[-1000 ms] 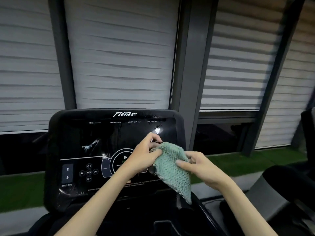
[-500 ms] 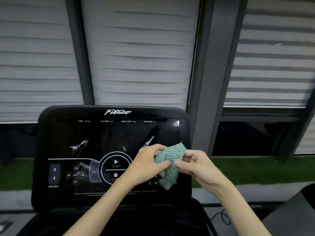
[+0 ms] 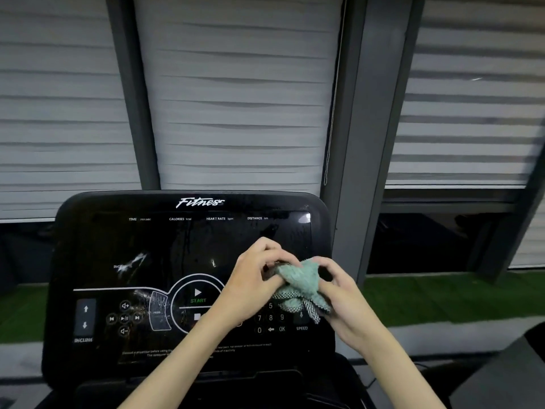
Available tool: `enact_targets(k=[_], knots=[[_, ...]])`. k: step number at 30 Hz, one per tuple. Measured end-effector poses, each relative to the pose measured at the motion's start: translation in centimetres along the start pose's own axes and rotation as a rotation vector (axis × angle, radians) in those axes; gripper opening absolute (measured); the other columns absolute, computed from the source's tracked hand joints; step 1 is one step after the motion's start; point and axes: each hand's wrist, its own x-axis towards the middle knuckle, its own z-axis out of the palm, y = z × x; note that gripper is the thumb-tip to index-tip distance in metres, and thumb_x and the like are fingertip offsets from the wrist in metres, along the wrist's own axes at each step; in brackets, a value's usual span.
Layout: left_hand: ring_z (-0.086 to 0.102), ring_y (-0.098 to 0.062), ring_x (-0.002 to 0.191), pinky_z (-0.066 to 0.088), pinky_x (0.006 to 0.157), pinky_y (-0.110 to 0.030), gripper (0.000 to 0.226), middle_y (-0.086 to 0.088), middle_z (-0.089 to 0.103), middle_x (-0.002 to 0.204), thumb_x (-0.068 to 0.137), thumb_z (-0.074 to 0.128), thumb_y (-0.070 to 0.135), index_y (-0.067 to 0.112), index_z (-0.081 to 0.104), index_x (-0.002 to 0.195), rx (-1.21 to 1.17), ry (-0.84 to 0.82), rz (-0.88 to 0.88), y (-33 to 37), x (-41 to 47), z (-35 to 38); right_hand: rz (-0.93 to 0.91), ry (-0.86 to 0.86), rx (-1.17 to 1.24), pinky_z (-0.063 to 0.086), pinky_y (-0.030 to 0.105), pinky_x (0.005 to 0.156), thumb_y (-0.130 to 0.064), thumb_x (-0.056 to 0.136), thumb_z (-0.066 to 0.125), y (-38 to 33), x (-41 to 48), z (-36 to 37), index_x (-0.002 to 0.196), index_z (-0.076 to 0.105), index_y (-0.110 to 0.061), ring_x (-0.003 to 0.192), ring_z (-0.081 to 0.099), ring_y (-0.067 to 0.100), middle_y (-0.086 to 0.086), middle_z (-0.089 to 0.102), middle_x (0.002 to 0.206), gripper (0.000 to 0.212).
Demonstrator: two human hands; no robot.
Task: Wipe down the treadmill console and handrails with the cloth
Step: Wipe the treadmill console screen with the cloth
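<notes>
A green knitted cloth (image 3: 300, 283) is bunched up between both hands, in front of the right half of the black treadmill console (image 3: 153, 255). My left hand (image 3: 253, 278) grips its left side with curled fingers. My right hand (image 3: 339, 293) pinches its right side, and a checked corner hangs below. The glossy console shows smears and streaks near its left and centre. Its keypad and speed buttons are partly hidden behind my hands. No handrails show in this view.
Grey window blinds (image 3: 236, 98) and dark frame posts (image 3: 354, 143) stand behind the console. A strip of green turf (image 3: 442, 296) lies outside at the right. A dark object (image 3: 507, 376) fills the bottom right corner.
The cloth has been gathered from a hanging sheet into a tight bunch between both hands. The view has shifted, so the console sits more to the centre.
</notes>
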Motion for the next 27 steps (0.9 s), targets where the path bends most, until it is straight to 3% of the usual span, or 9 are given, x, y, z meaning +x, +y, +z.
enact_targets(k=[3,7,10,16,18,20,22,24,27], knots=[[0.052,-0.009,0.078,0.043,0.065,-0.018,0.046,0.01,0.051,0.094,0.083,0.063,-0.005,0.037,0.073,0.1,0.017,-0.051,0.092,-0.8,-0.2,-0.1,0.061,0.115,0.115,0.043,0.036,0.083,-0.009,0.095,0.052,0.0,0.6,0.1,0.11,0.066,-0.008,0.095,0.061,0.024,0.017,0.069,0.111,0.021],[0.057,-0.014,0.087,0.045,0.071,-0.015,0.049,0.006,0.053,0.095,0.079,0.061,-0.014,0.03,0.077,0.094,0.002,0.018,0.128,-1.9,-0.2,-0.3,0.084,0.003,0.412,0.043,0.041,0.1,-0.019,0.088,0.059,-0.5,0.4,0.4,0.12,0.062,0.0,0.109,0.061,0.03,0.019,0.065,0.12,0.037],[0.057,-0.013,0.094,0.046,0.08,-0.015,0.043,0.008,0.052,0.1,0.082,0.058,-0.006,0.03,0.075,0.1,0.008,-0.033,0.125,-2.0,-0.2,-0.2,0.004,0.003,0.32,0.054,0.037,0.09,-0.009,0.075,0.078,0.1,0.7,0.7,0.123,0.059,0.001,0.106,0.064,0.031,0.023,0.064,0.12,0.053],[0.047,-0.008,0.122,0.035,0.108,-0.028,0.038,0.015,0.05,0.124,0.091,0.054,0.024,0.035,0.06,0.126,0.177,-0.221,0.174,-3.5,0.4,-1.6,-0.093,0.161,0.241,0.053,0.033,0.084,-0.007,0.079,0.066,0.7,1.4,0.5,0.113,0.065,0.002,0.101,0.067,0.028,0.02,0.069,0.11,0.036],[0.041,-0.012,0.13,0.036,0.11,-0.039,0.045,0.005,0.046,0.136,0.092,0.047,0.037,0.024,0.054,0.134,0.402,-0.052,0.219,-4.9,1.9,-2.4,-0.195,0.261,0.022,0.053,0.031,0.079,-0.009,0.082,0.069,-0.1,1.9,0.2,0.109,0.068,-0.005,0.097,0.069,0.025,0.012,0.073,0.103,0.027],[0.036,-0.027,0.136,0.034,0.111,-0.051,0.058,-0.009,0.04,0.145,0.092,0.039,0.045,0.014,0.045,0.14,0.683,0.108,0.22,-6.1,3.9,-3.5,-0.37,0.411,-0.423,0.054,0.028,0.079,-0.01,0.083,0.072,-1.4,3.2,-0.5,0.102,0.07,-0.016,0.093,0.069,0.017,-0.001,0.074,0.094,0.019],[0.03,-0.034,0.14,0.031,0.112,-0.055,0.063,-0.014,0.033,0.152,0.093,0.032,0.047,0.011,0.037,0.145,0.879,0.135,0.162,-6.6,5.6,-4.5,-0.595,0.497,-0.878,0.05,0.025,0.08,-0.013,0.082,0.071,-3.0,5.3,-1.0,0.103,0.069,-0.023,0.087,0.065,0.011,-0.009,0.07,0.092,0.022],[0.026,-0.035,0.142,0.028,0.111,-0.056,0.065,-0.014,0.029,0.155,0.094,0.027,0.048,0.011,0.035,0.148,0.969,0.114,0.12,-7.0,6.8,-4.8,-0.768,0.505,-1.176,0.044,0.027,0.078,-0.012,0.082,0.068,-4.4,7.9,-1.1,0.111,0.067,-0.019,0.089,0.058,0.018,-0.001,0.063,0.097,0.03],[0.023,-0.035,0.144,0.026,0.112,-0.055,0.067,-0.014,0.026,0.157,0.096,0.021,0.048,0.01,0.032,0.149,1.038,0.08,0.071,-7.4,7.6,-4.5,-0.844,0.431,-1.4,0.043,0.033,0.077,0.0,0.082,0.062,-5.8,11.3,-0.8,0.119,0.062,-0.009,0.094,0.051,0.03,0.012,0.052,0.105,0.038]])
